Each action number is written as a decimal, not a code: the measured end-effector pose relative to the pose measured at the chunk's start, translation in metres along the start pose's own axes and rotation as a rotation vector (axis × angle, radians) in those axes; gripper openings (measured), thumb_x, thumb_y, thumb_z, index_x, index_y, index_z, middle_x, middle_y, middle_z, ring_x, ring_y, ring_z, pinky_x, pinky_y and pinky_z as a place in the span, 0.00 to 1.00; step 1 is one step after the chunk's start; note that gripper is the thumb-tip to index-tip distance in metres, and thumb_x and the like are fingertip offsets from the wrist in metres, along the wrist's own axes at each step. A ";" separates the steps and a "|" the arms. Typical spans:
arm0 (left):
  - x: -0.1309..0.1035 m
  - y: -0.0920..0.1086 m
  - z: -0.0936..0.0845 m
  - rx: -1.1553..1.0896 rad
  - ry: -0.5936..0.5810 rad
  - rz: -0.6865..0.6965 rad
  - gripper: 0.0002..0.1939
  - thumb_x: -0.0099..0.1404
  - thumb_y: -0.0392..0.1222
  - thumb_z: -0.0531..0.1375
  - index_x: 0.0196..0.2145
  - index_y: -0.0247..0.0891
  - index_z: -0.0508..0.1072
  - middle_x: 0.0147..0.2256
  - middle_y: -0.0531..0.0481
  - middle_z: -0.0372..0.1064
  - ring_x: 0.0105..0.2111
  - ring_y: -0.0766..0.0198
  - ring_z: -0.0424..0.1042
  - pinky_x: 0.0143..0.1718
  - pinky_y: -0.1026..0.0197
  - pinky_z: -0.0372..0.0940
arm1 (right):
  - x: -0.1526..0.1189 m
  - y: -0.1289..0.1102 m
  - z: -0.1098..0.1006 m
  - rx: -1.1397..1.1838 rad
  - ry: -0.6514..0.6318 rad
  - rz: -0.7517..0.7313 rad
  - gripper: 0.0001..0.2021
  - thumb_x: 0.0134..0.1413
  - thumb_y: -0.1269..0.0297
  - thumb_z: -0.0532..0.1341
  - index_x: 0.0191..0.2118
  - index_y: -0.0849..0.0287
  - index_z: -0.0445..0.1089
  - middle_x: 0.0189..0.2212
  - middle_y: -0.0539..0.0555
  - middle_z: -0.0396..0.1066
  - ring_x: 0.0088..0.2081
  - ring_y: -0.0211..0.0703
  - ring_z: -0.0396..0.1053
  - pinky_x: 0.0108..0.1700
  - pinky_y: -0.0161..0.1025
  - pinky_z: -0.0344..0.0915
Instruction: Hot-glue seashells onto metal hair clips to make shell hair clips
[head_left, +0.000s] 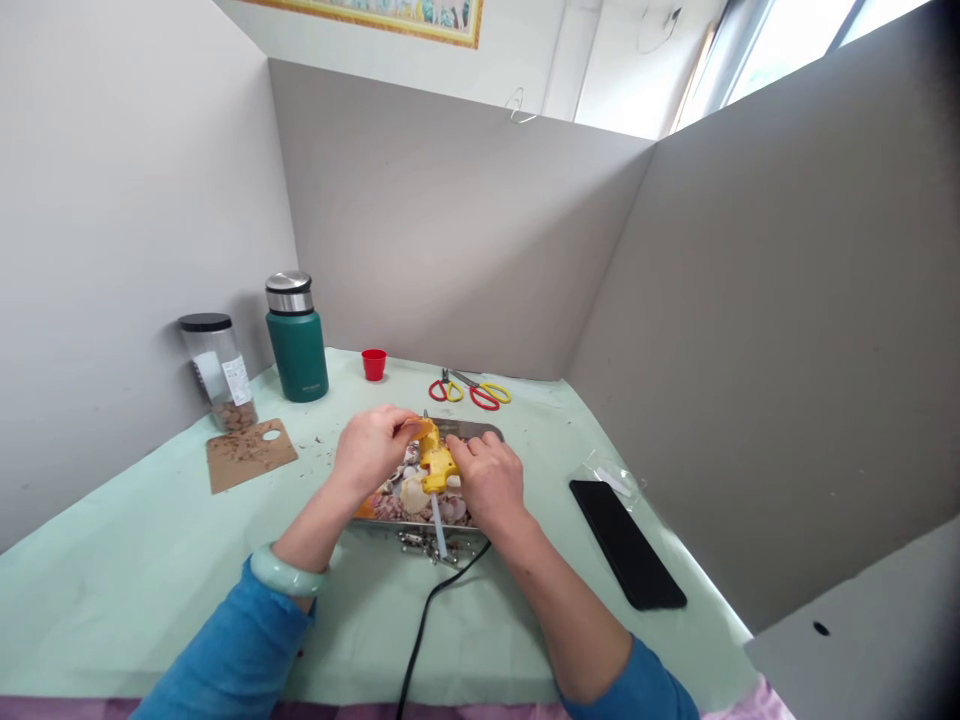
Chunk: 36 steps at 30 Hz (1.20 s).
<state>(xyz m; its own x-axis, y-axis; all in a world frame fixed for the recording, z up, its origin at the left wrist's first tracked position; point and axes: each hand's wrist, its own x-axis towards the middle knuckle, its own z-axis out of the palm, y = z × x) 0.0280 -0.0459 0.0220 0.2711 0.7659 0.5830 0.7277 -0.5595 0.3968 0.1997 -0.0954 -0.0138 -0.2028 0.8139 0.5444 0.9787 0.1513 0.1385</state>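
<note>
A yellow glue gun (437, 462) with a translucent glue stick (439, 525) sticking out toward me is over a metal tray (487, 429) of shells. My right hand (491, 482) is closed round the gun's right side. On the other side, my left hand (375, 445) pinches a small orange piece (421, 429) against the gun's far end. The tray's shells (412, 493) show between my hands. Small metal pieces (427, 545) lie at the tray's near edge, and a black cord (424, 620) runs toward me.
Behind the tray are scissors (491, 392), smaller red-and-yellow snips (445, 388) and a red cup (374, 365). Left stand a green flask (298, 350) and a clear jar (217, 370) beside brown cardboard (247, 462). A black phone (628, 545) and clear plastic wrap (611, 475) lie right. Grey panels surround the table.
</note>
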 end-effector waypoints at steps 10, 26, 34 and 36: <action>-0.005 0.006 -0.005 -0.049 -0.017 -0.025 0.09 0.60 0.40 0.56 0.32 0.42 0.78 0.28 0.52 0.72 0.27 0.65 0.68 0.29 0.64 0.60 | 0.000 0.004 0.003 0.038 0.011 0.030 0.11 0.60 0.65 0.55 0.48 0.51 0.66 0.30 0.53 0.69 0.35 0.45 0.58 0.33 0.40 0.48; -0.004 0.015 0.001 0.056 -0.053 0.052 0.11 0.62 0.42 0.54 0.33 0.43 0.78 0.30 0.50 0.73 0.29 0.64 0.70 0.32 0.64 0.60 | -0.001 0.003 0.004 0.020 0.009 0.015 0.12 0.61 0.65 0.53 0.48 0.53 0.67 0.29 0.55 0.69 0.35 0.47 0.59 0.33 0.40 0.50; 0.002 0.021 0.000 0.044 -0.104 0.081 0.10 0.60 0.41 0.55 0.29 0.43 0.78 0.27 0.50 0.73 0.27 0.63 0.69 0.28 0.63 0.59 | -0.001 0.004 0.008 0.045 0.035 0.002 0.15 0.59 0.68 0.54 0.51 0.57 0.66 0.30 0.55 0.70 0.35 0.48 0.60 0.33 0.41 0.52; 0.000 0.019 -0.002 -0.095 -0.056 0.039 0.09 0.59 0.42 0.56 0.29 0.43 0.78 0.28 0.51 0.74 0.26 0.64 0.70 0.28 0.64 0.61 | -0.001 0.006 0.009 0.109 0.058 0.036 0.15 0.58 0.69 0.54 0.51 0.56 0.67 0.29 0.55 0.71 0.35 0.48 0.60 0.33 0.41 0.53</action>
<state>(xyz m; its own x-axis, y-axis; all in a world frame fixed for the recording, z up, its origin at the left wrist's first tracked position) 0.0411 -0.0568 0.0311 0.3347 0.7583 0.5594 0.6540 -0.6143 0.4414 0.2055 -0.0902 -0.0205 -0.1659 0.7865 0.5949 0.9823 0.1850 0.0294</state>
